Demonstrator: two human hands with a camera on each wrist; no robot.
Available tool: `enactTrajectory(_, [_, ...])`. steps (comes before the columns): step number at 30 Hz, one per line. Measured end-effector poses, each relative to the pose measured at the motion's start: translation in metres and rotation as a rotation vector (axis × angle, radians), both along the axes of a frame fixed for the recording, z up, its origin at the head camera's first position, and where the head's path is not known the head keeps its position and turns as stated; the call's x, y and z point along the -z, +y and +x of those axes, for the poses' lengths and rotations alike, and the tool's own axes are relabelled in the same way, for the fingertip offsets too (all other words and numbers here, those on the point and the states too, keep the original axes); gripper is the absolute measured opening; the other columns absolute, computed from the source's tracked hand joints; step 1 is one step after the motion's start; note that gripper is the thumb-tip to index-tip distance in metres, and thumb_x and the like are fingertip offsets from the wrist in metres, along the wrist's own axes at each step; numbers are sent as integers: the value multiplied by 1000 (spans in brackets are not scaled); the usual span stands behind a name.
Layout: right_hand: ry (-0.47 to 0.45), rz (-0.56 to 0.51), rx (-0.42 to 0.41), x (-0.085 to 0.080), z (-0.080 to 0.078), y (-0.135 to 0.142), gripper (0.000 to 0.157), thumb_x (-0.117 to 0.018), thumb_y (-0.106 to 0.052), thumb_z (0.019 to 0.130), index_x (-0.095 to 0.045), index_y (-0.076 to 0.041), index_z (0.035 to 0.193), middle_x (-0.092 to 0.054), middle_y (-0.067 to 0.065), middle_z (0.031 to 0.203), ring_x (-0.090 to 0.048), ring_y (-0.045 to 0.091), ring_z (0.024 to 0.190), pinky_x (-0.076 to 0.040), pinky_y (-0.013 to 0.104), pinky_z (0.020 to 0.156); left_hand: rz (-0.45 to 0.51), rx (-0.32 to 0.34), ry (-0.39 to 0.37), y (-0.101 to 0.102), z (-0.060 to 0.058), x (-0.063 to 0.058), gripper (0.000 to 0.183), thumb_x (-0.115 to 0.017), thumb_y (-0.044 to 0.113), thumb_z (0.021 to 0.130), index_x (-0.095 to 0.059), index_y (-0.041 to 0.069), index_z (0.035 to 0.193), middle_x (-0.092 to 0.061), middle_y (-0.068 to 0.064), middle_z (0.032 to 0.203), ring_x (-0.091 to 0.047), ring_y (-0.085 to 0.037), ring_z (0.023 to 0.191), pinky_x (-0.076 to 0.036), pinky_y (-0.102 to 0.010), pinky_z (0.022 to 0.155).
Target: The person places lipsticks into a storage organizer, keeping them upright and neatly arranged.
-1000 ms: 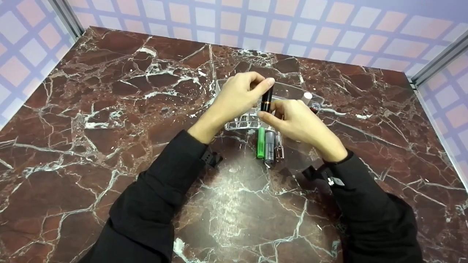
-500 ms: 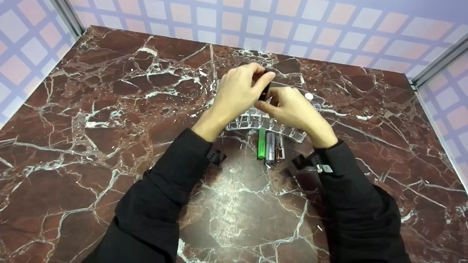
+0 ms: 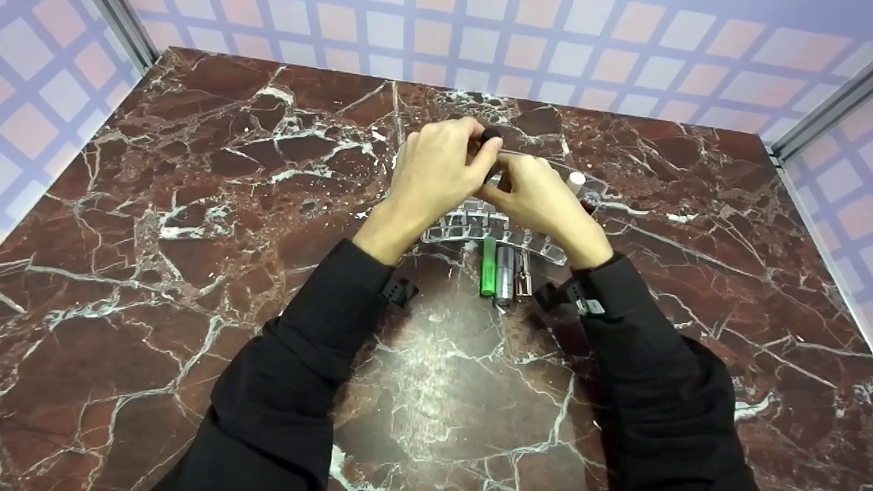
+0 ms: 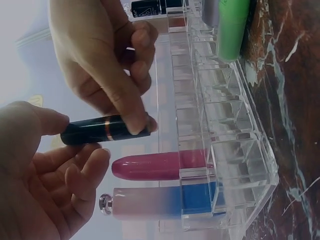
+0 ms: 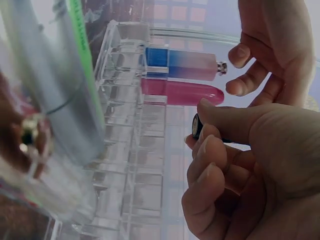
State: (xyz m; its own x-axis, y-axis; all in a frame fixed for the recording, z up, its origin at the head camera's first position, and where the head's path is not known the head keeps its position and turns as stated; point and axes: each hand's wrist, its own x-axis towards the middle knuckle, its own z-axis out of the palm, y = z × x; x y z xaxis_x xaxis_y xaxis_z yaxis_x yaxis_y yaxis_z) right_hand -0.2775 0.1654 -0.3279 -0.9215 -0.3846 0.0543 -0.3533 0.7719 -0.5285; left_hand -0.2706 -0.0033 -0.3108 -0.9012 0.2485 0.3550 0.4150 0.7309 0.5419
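Note:
Both hands hold a black lipstick tube [image 4: 89, 131] with a thin gold band, above a clear multi-slot organizer [image 3: 464, 228]. My left hand [image 3: 436, 164] pinches one end between thumb and fingers. The other end is pinched by my right hand [image 3: 539, 194], on the far side of the band. In the wrist views a pink lipstick [image 4: 150, 166] and a blue-and-pink tube [image 4: 147, 202] stand in neighbouring slots close to the black tube. From the head camera my left hand hides those two, and most of the black tube is covered by fingers.
In front of the organizer are a green tube [image 3: 488, 267], a grey tube [image 3: 504, 274] and a shiny rose-gold tube [image 3: 523, 276]. A white-topped item [image 3: 576, 180] stands at the organizer's right end. Patterned panels [image 3: 436, 41] border the marble-look table [image 3: 239, 204].
Both hands have moved away from the body with the black lipstick tube, the right hand also leftward. More of the organizer's front row shows now. Both hands keep their hold.

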Motion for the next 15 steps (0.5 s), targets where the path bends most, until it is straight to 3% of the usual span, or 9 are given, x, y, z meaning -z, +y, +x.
enactTrajectory(8, [13,42,20,6,-2,0,42,-67,-29,97,-62,-4,130,-59,5,71,-51,17,53,-44,30,47,-40,38,32,0,3,-1,30,-56,35,103,-73,10,107,-70,-2,84,-54,-12,58,-43,-25,49])
enactTrajectory(15, [25,68,22,8,-1,-1,24,-64,-26,97,-66,-6,111,-58,6,74,-52,18,57,-44,32,52,-85,57,60,0,7,-3,28,-61,35,99,-74,10,104,-72,-3,86,-58,-15,61,-47,-26,52])
